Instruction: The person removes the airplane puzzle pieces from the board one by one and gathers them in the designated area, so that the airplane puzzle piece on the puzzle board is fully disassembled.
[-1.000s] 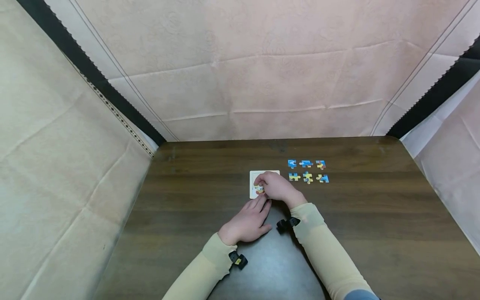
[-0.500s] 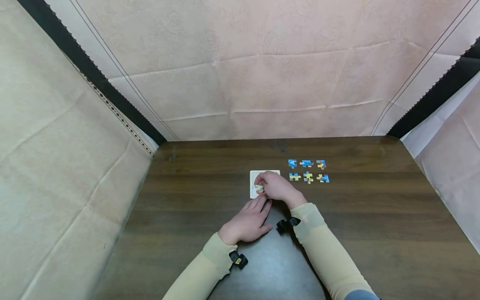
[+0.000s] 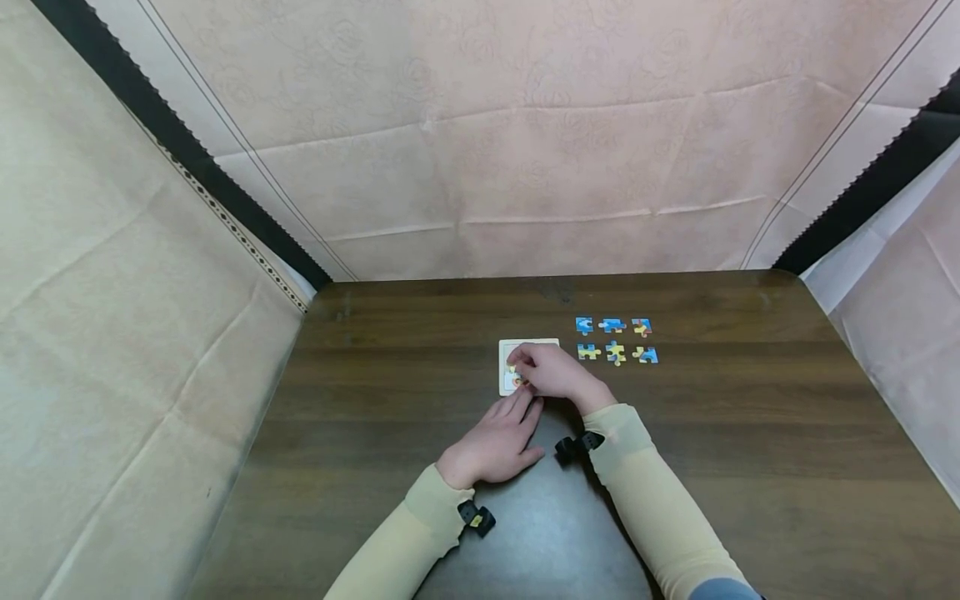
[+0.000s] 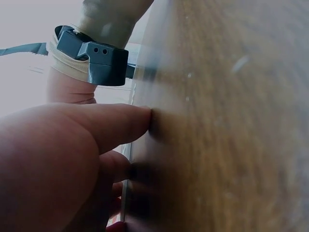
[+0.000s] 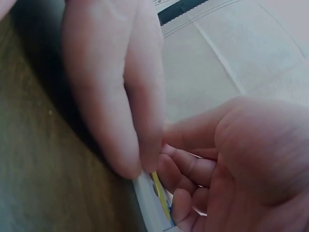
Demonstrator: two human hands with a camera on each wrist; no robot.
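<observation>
A small white puzzle board (image 3: pixel 505 367) lies on the table with a colourful jigsaw puzzle piece (image 3: pixel 516 379) at its lower left. My right hand (image 3: pixel 553 371) bends over the board and covers most of it, curled fingers and thumb on the piece. In the right wrist view, a yellow edge of the puzzle piece (image 5: pixel 161 195) shows above the white rim, against the curled fingers of my right hand (image 5: pixel 251 154). My left hand (image 3: pixel 495 437) lies flat with fingers extended, fingertips at the board's near edge. The left wrist view shows its thumb (image 4: pixel 120 123) touching the tabletop.
Several loose jigsaw pieces (image 3: pixel 615 353) lie in two rows right of the board. The brown wooden table (image 3: pixel 390 392) ends at a pale cloth backdrop (image 3: pixel 540 192). Black wrist cameras (image 3: pixel 477 518) sit on both wrists.
The right fingers have shifted very slightly on the piece at the board's lower left, covering more of it. The left hand and the loose pieces stay put.
</observation>
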